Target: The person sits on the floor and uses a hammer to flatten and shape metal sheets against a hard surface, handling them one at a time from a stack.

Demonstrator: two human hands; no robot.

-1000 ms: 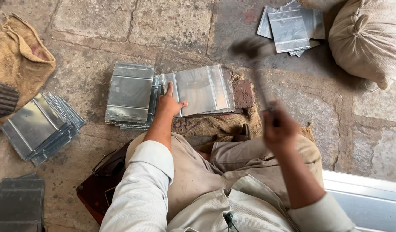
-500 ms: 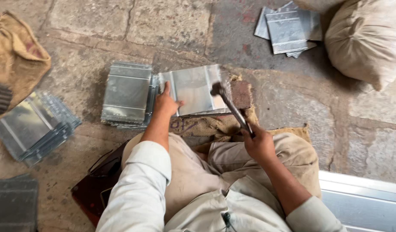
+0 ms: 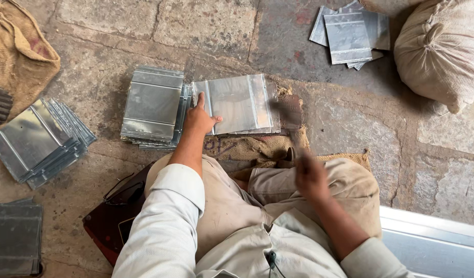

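Left hand [image 3: 202, 117]: fingers spread flat, pressing the left edge of a metal sheet [image 3: 239, 103].
Right hand [image 3: 310, 175]: clenched on a hammer [image 3: 291, 121], both blurred.
Metal sheet: on the stone floor [image 3: 350, 123] ahead of the knees, just beside a stack of sheets [image 3: 152, 105].
Hammer head: at the sheet's right edge.

I see a shiny silver-grey metal sheet [image 3: 239, 103] with 2 paler stripes running down it. At 9 o'clock from it sits a stack of sheets [image 3: 152, 105] in the same silver grey. At 1 o'clock, more grey sheets [image 3: 347, 36] lie by a pale beige sack [image 3: 442, 51]. The stone floor [image 3: 206, 25] is dull grey-brown with a few reddish spots. The burlap cloth [image 3: 21, 56] at 10 o'clock is tan. My sleeves [image 3: 165, 226] are whitish, my trousers [image 3: 350, 190] light beige.
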